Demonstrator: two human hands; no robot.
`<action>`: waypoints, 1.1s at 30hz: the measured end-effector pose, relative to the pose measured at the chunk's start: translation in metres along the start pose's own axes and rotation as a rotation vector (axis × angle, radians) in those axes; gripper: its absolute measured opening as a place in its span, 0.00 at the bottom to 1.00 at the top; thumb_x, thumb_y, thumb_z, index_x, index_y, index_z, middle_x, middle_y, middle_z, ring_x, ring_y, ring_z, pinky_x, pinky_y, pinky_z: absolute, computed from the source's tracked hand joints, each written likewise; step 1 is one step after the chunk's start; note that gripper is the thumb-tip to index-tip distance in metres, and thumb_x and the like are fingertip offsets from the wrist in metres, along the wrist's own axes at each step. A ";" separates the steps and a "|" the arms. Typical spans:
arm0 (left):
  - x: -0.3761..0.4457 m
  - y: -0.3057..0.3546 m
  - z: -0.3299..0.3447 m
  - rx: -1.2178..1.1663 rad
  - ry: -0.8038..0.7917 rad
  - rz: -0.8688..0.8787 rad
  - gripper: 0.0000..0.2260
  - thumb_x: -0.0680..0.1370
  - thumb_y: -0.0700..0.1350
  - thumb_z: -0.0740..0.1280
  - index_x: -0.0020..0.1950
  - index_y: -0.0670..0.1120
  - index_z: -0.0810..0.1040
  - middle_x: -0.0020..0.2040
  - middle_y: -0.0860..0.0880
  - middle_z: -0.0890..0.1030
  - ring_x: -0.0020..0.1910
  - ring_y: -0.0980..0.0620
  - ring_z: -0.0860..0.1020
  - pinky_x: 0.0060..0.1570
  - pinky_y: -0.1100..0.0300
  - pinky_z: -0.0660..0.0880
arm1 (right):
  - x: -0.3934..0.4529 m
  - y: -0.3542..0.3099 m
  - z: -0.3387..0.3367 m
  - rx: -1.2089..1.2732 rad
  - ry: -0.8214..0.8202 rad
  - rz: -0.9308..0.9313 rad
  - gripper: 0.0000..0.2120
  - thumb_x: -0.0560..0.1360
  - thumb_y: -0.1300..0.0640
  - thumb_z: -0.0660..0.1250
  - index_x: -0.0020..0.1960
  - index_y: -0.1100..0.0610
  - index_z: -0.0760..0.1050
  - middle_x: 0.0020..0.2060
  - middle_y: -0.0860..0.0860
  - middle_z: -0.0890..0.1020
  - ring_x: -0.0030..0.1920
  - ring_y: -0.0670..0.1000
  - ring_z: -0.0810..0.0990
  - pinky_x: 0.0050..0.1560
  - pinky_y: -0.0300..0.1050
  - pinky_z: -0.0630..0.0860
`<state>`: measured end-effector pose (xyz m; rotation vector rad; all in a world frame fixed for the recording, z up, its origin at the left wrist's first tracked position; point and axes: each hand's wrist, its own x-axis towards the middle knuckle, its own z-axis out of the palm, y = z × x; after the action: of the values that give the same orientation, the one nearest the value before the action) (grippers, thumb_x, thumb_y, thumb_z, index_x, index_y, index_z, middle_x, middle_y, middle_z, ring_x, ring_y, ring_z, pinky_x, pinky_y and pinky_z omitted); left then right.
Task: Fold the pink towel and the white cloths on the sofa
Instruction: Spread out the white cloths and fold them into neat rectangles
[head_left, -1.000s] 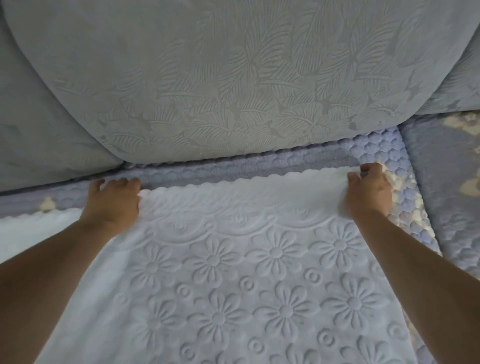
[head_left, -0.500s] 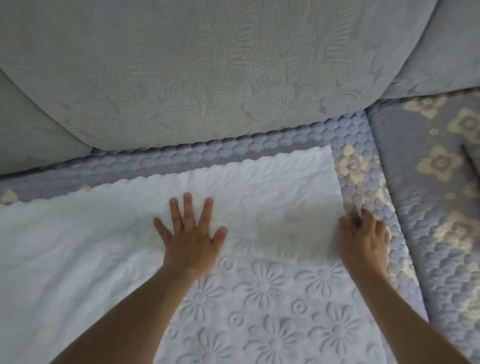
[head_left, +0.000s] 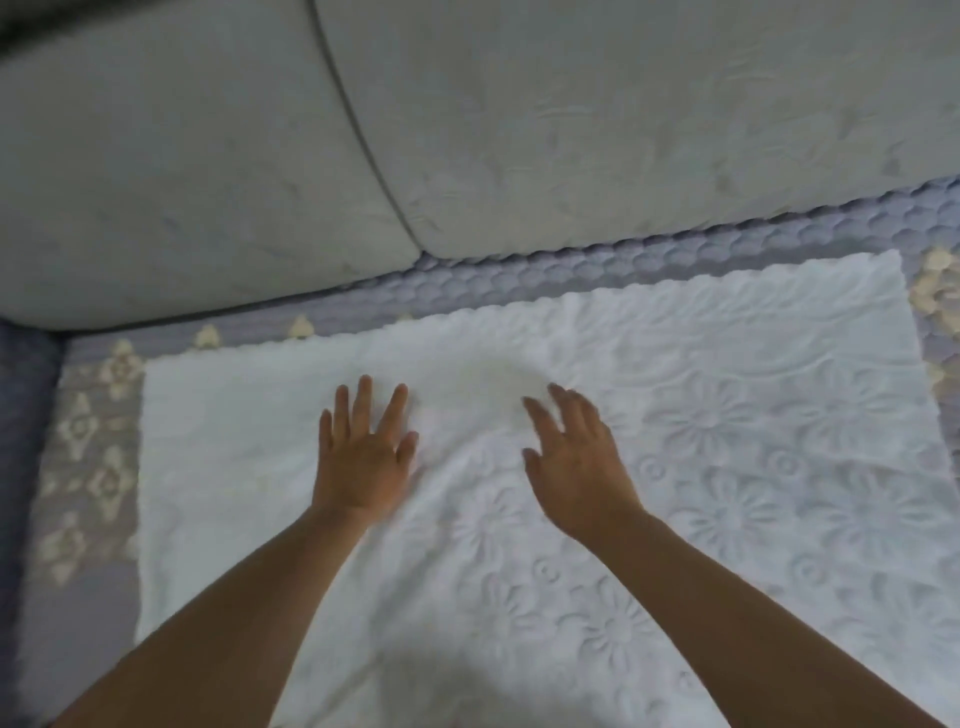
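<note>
Neither hand is actually gripping anything right now: the left hand (head_left: 363, 457) lies flat with fingers spread straight on the white cloth (head_left: 727, 467), and the right hand (head_left: 576, 462) is open too, fingers loosely fanned and a bit blurred, so I can't tell if it's pressing the fabric or just above it. That cloth, embossed all over with flowers, is spread out across the sofa seat, which has a quilted purple cover (head_left: 83, 467) with cream flower shapes. Behind it sit two pale grey back cushions (head_left: 623, 130), meeting at a dark seam up top left of centre. The cloth's far scalloped edge runs just short of the cushions, leaving a strip of quilted cover showing between them; its left edge leaves a wider band of cover bare, and its right corner sits near the frame edge. Both forearms reach in from the bottom, the hands near each other around the middle of the cloth, left one angled slightly inward.
</note>
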<state>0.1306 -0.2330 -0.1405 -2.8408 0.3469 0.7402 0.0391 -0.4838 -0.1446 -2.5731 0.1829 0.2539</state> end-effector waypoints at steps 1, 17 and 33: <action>0.006 -0.026 0.009 -0.007 -0.016 -0.038 0.29 0.82 0.63 0.41 0.82 0.58 0.46 0.83 0.43 0.46 0.81 0.37 0.46 0.77 0.38 0.52 | 0.003 -0.014 0.013 -0.023 -0.057 -0.018 0.29 0.80 0.49 0.63 0.78 0.54 0.63 0.78 0.60 0.62 0.77 0.63 0.61 0.73 0.60 0.65; -0.117 -0.275 0.109 -0.404 0.144 -0.336 0.32 0.79 0.58 0.59 0.81 0.51 0.58 0.77 0.37 0.63 0.74 0.34 0.63 0.71 0.40 0.63 | 0.104 -0.290 0.166 -0.311 -0.169 -0.310 0.29 0.83 0.47 0.58 0.80 0.55 0.60 0.80 0.61 0.58 0.79 0.65 0.55 0.76 0.62 0.59; -0.164 -0.290 0.125 -0.641 0.341 -0.148 0.18 0.76 0.45 0.67 0.66 0.50 0.77 0.58 0.50 0.78 0.57 0.49 0.76 0.62 0.52 0.71 | 0.092 -0.461 0.241 0.059 -0.565 0.281 0.22 0.72 0.35 0.70 0.46 0.54 0.71 0.42 0.50 0.81 0.45 0.53 0.80 0.49 0.50 0.78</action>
<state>0.0130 0.1021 -0.1319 -3.5542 -0.0838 0.3759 0.1772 0.0260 -0.1321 -2.3045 0.3300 1.0410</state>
